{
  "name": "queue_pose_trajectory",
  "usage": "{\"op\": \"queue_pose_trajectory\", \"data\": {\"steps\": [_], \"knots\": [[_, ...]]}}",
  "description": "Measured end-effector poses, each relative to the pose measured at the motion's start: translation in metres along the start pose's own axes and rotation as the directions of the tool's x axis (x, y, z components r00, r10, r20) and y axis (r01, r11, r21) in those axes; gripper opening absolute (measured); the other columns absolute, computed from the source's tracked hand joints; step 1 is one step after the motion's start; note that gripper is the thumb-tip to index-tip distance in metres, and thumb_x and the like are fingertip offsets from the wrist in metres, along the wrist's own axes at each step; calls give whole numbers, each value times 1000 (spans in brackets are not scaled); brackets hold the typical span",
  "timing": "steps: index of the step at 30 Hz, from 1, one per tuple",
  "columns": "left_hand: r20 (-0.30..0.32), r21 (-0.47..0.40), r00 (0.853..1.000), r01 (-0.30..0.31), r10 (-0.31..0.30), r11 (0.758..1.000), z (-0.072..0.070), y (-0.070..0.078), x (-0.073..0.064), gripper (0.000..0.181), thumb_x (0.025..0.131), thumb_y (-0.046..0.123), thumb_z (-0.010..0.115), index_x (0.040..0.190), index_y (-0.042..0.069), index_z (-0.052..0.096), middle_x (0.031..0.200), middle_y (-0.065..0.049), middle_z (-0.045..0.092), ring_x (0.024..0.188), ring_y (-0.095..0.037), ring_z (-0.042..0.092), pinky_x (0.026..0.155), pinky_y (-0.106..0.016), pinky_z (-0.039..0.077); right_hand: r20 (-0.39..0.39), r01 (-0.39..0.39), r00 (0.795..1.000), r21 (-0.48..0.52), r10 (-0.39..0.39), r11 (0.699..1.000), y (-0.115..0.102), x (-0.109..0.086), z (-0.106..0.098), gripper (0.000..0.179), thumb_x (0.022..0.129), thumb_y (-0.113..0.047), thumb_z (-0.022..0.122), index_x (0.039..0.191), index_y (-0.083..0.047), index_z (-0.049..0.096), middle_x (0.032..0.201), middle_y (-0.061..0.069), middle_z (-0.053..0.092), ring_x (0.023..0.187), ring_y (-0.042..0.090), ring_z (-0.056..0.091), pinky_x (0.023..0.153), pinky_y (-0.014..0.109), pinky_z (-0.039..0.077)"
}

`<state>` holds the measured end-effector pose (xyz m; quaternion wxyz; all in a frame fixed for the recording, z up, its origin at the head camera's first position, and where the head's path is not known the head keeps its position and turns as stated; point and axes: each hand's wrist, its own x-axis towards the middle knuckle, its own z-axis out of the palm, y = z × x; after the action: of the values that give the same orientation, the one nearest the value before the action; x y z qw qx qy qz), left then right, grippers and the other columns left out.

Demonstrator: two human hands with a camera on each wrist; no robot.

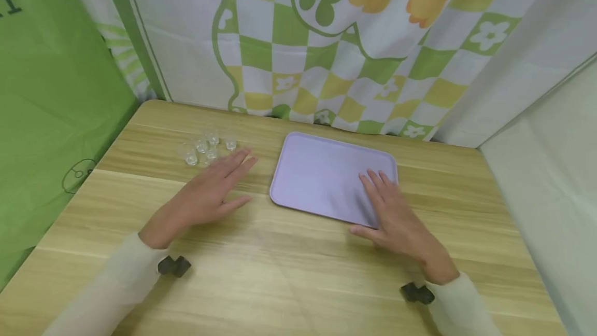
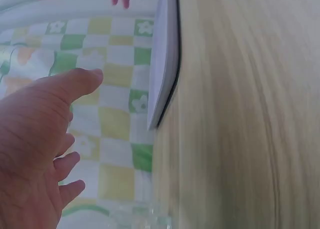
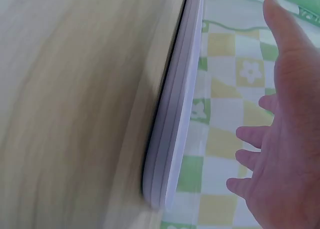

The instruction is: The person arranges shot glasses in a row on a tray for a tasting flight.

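Observation:
A lilac rectangular tray (image 1: 322, 170) lies flat on the wooden table, right of the middle. Over its right front corner hovers my right hand (image 1: 394, 217), fingers spread and holding nothing. In the right wrist view the tray's rim (image 3: 172, 124) runs beside that hand. My left hand (image 1: 200, 196) is left of the tray with fingers extended and thumb apart, also holding nothing. Just beyond its fingers stand several small clear glasses (image 1: 201, 145), grouped together at the table's back left. The left wrist view catches the glasses (image 2: 137, 216) faintly at the bottom edge.
The wooden table (image 1: 261, 274) reaches back to a checked, flowered curtain (image 1: 326, 51). A green cloth (image 1: 56, 108) hangs at the left side and a pale cloth (image 1: 550, 170) at the right. A thin dark cord (image 1: 70, 180) shows by the left edge.

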<state>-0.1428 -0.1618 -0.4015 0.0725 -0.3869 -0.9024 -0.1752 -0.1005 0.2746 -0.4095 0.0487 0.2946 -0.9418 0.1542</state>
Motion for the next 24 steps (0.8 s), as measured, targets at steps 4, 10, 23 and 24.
{"op": "queue_pose_trajectory", "data": {"steps": [4,10,23,24], "knots": [[-28,-4,999,43,-43,999,-7,-7,-7,81,100,35,68,163,6,26,167,-20,21,151,-40,23,118,-61,26,-7,-25,1000,5,25,1000,8,-7,-1,112,89,-60,73,164,-4,13,166,27,15,152,48,9,122,61,11],[-71,-27,988,138,-140,990,-16,-18,-16,81,99,31,69,163,7,25,167,-21,21,151,-41,23,118,-62,26,-7,-74,997,29,74,997,16,-16,-5,114,87,-55,77,164,-2,11,166,29,12,151,49,11,121,63,12],[-132,-132,918,358,-375,924,-29,-50,-32,80,101,30,67,162,3,23,168,-21,14,152,-43,19,119,-62,21,119,-277,957,110,264,955,28,-28,-8,118,90,-53,76,162,3,2,166,32,-2,152,50,2,120,66,9],[-129,-148,913,369,-388,918,-28,-52,-34,80,101,31,66,163,3,23,168,-21,13,152,-43,18,120,-62,20,134,-292,952,118,276,949,29,-29,-8,119,90,-53,76,162,4,0,166,32,-3,152,49,0,120,65,8]]}}
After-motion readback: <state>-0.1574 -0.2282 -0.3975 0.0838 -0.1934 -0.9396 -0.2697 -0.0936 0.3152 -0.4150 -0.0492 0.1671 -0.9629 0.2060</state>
